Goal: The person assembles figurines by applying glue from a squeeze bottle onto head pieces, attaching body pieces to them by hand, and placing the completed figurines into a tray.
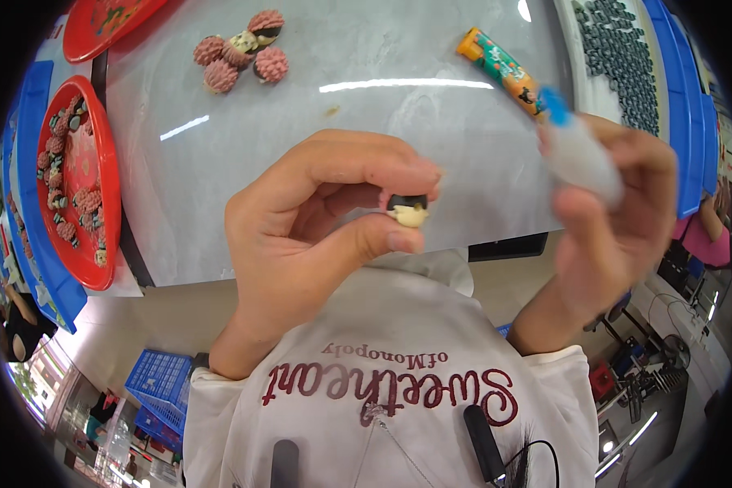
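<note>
A pale floor [183,319] runs through a busy workroom, with a bright window [47,376] at lower left and other people visible at both edges. A smooth grey worktable [366,118], streaked by white reflections, fills the upper view before a person in a white shirt [464,350] with dark red lettering. Blue crates [159,378] stand on the floor at lower left; blue bins [681,122] line the table's right side. At the table's left edge, a round red tray [113,195] holds pink-and-dark pieces, a second red tray [75,37] lying above it. A white tray [576,61] of small dark pieces sits at upper right. The right hand [610,183], blurred, grips a white bottle [586,159] with a blue tip; near that tip lies an orange-and-green tube [504,73]. Pink pieces [271,65] cluster at the table's upper left. Over the table's near part, the left hand [293,220] pinches one small pink, black and cream piece [409,213] between thumb and fingers.
</note>
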